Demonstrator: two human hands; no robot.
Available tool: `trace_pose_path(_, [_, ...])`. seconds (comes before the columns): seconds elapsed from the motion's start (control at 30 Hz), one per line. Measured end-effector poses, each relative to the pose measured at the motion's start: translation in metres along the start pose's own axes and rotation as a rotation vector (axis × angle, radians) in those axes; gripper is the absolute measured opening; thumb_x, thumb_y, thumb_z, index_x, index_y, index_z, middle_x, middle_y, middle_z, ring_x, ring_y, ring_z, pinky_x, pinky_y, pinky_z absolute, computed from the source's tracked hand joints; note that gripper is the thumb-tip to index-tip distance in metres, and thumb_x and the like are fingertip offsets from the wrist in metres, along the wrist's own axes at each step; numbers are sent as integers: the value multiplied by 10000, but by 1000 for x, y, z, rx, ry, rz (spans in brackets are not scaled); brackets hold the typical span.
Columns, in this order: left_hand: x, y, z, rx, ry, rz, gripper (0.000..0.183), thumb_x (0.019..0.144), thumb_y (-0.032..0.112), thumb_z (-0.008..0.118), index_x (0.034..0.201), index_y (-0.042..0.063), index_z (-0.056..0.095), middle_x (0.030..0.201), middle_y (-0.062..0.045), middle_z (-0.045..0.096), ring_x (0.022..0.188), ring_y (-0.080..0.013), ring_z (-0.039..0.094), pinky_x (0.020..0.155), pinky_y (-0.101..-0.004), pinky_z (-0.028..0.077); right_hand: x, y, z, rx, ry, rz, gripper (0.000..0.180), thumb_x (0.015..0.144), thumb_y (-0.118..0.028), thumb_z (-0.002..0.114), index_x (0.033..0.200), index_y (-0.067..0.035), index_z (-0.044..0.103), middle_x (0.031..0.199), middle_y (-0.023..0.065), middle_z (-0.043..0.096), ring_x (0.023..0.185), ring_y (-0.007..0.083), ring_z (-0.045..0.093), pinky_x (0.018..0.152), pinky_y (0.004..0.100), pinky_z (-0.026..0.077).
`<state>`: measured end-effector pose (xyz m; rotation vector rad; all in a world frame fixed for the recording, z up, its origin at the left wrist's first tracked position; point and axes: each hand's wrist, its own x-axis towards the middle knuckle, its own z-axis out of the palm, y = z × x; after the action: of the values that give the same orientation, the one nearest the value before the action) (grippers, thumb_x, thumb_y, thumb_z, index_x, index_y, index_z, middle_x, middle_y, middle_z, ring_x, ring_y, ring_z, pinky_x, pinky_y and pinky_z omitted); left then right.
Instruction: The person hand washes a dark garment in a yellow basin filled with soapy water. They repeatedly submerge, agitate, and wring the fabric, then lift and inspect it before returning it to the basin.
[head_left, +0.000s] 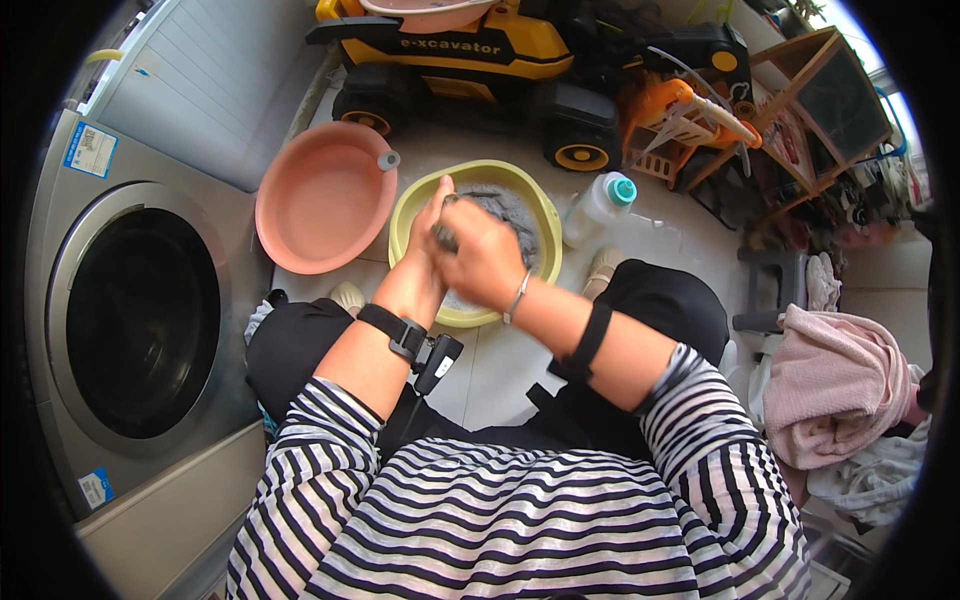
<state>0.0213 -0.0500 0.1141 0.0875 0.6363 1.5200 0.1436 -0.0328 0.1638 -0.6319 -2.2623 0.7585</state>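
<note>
Both my hands meet over a yellow plastic basin (553, 217) on the floor. In the basin lies dark grey cloth (517, 217) in sudsy water. My right hand (484, 251), slightly blurred, is closed on a small piece of dark wet cloth (446, 234) and presses it against my left hand. The cloth lies between the two hands, largely hidden by the fingers. My left hand (429, 244) is held upright beside it, palm towards the right hand, its thumb side up. How far its fingers curl round the cloth is hidden.
A pink basin (322, 202) stands left of the yellow one, near a front-loading washing machine (142, 322). A clear bottle with a teal cap (592, 217) stands at the right. Beyond are a toy excavator (465, 60) and an orange plastic frame (667, 120). Pink cloth (832, 382) lies far right.
</note>
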Motion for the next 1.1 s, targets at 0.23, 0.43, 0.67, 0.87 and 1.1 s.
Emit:
trace_pose_path(0.23, [-12,5,44,141,233,166,374,987,428,591,989,56,639,941,-57,658,824,-177,636,781,-325,532,38,71,-18,299,25,519,436,885,-433,687,1035,-25,659,919,185,702,843,298,682,772,375,526])
trace_pose_path(0.43, [-24,31,59,389,80,295,425,1026,438,513,953,40,641,940,-47,638,877,-121,603,804,-255,498,36,44,-53,278,-119,418,432,841,-396,782,1027,-43,619,915,22,644,860,91,588,761,261,501])
trace_pose_path(0.67, [-33,33,57,735,-148,422,481,881,281,759,1202,20,514,1080,-68,596,984,-115,576,893,-275,482,48,31,-83,950,-232,451,115,943,-170,663,914,-88,588,851,-52,597,803,28,560,716,191,461])
trace_pose_path(0.87, [-25,24,28,1035,-56,321,309,830,114,737,1107,28,628,1075,-33,618,1030,-130,565,939,-278,445,50,23,-100,1299,-35,514,84,906,-136,661,890,-97,589,821,-26,608,755,67,583,690,212,478])
trace_pose_path(1.1, [-18,22,20,246,-30,183,215,923,257,668,1032,88,590,977,-64,665,871,-158,642,788,-316,525,50,52,-87,874,282,760,47,870,-63,590,889,-98,565,859,-8,584,790,96,559,731,269,493])
